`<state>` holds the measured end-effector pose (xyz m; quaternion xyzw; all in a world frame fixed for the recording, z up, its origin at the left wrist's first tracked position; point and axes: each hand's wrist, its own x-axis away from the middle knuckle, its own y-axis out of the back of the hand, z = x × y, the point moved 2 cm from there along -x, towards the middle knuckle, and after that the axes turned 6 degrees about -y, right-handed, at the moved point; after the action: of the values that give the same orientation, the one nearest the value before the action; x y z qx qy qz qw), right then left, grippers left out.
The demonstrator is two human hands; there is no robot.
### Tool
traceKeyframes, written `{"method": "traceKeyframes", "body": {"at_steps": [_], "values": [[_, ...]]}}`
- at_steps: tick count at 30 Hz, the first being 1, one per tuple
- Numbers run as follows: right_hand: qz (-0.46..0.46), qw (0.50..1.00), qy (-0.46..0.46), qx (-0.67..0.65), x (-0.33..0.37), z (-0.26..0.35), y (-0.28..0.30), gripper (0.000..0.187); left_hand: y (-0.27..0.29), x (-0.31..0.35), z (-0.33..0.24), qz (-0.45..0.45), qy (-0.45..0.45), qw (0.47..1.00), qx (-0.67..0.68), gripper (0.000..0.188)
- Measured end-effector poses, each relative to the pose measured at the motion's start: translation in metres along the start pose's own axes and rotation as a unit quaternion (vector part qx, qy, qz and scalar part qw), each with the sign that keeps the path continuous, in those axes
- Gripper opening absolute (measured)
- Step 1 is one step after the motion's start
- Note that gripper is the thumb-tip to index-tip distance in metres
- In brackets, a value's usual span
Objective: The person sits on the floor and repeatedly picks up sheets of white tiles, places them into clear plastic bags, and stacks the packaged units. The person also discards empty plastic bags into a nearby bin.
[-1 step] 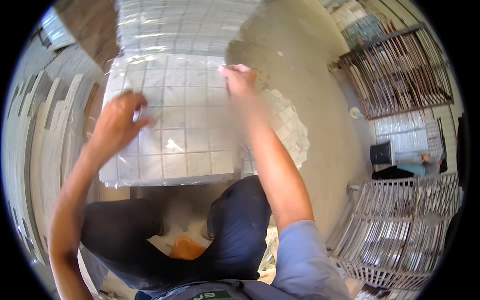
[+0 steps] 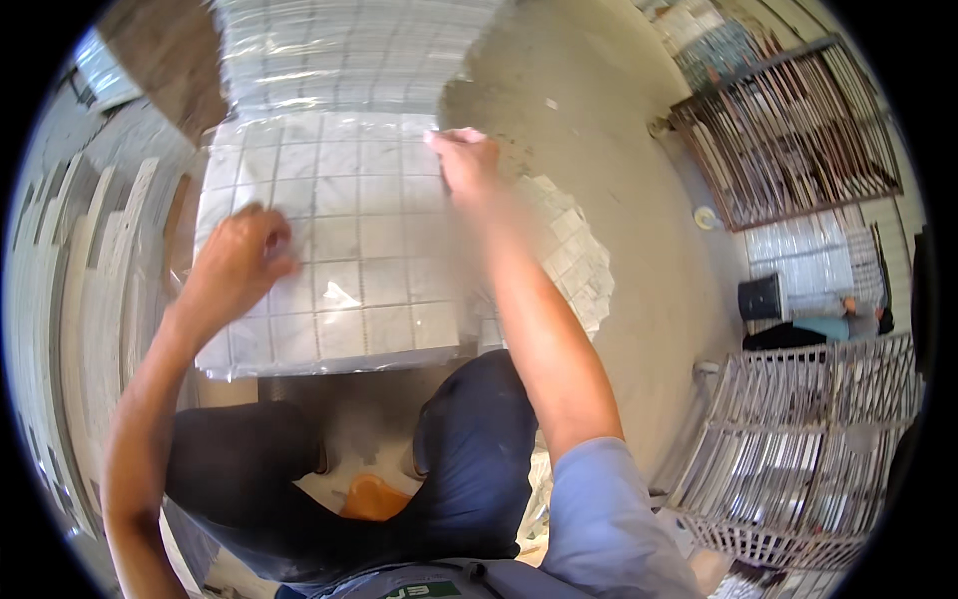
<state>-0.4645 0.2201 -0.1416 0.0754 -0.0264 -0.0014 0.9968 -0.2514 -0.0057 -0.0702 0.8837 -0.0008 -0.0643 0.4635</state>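
Note:
A sheet of square pale marble-look mosaic tiles point(image 2: 364, 235) lies in front of my knees on a low stack, with clear shiny plastic film point(image 2: 225, 371) along its near edge. My left hand point(image 2: 242, 258) hovers over its left side, fingers curled and thumb apart, nothing visible between them. At the far right corner my right hand point(image 2: 467, 160) is pinched closed, and whatever sits in its fingertips is too small to make out. The right forearm hides part of the sheet's right edge.
Behind stands a film-wrapped stack point(image 2: 349, 50). Pale slabs point(image 2: 75, 260) line the left. Loose mosaic pieces point(image 2: 569, 260) lie right of the sheet. Farther right are a brown rack point(image 2: 788, 130), a black bucket point(image 2: 760, 298) and a white slatted crate point(image 2: 788, 449). An orange object point(image 2: 374, 496) lies between my feet.
My left hand has come slightly nearer to me over the tiles, its fingers more curled. The right hand keeps its place at the far corner. The whole view has shifted a little.

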Motion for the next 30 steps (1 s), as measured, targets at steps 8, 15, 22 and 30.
{"method": "traceKeyframes", "body": {"at_steps": [8, 15, 22, 30], "values": [[-0.089, 0.985, 0.057, 0.133, 0.026, -0.026, 0.096, 0.03, -0.004, 0.008, -0.002, 0.016, 0.103, 0.991, 0.088, 0.031], [-0.378, 0.812, -0.182, 0.407, 0.047, -0.156, 0.314, 0.051, -0.016, 0.028, 0.004, -0.036, 0.052, 0.996, 0.064, 0.03], [-0.311, 0.892, -0.237, 0.228, 0.035, -0.184, 0.363, 0.063, -0.029, 0.03, -0.002, -0.08, -0.008, 0.997, 0.008, 0.025], [-0.38, 0.911, -0.159, 0.003, 0.057, -0.169, 0.344, 0.058, -0.028, 0.033, 0.0, -0.092, -0.032, 0.995, -0.02, 0.024]]}}
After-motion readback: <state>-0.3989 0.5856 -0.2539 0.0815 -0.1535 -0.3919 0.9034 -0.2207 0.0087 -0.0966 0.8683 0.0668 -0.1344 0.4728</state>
